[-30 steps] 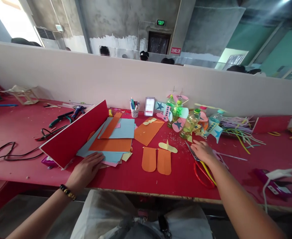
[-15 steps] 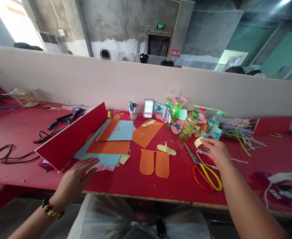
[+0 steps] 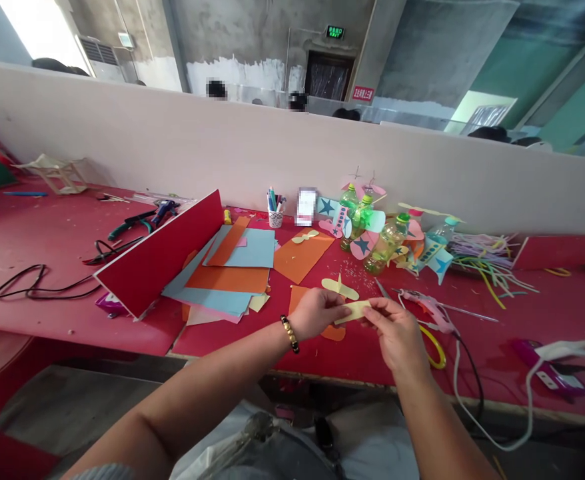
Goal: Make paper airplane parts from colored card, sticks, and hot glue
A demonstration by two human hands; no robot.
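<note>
Between both hands, over the front of the red table, is a small strip of pale yellow paper. My left hand pinches its left end, and my right hand pinches the right end. Beneath them lie orange paper pieces, partly covered by the hands. Just behind is a pale yellow paper cutout with an upright fin. My right hand hides most of the scissors; a yellow handle shows beside it. A pink glue gun lies to the right.
Orange and blue paper sheets are stacked at left, beside a standing red board. Decorated plastic bottles, a pen cup and a phone stand at the back. A purple power strip with cords is at right.
My right hand has brought the yellow paper strip from the right to the middle. My left hand has come over from the paper stack and now grips the strip too.
</note>
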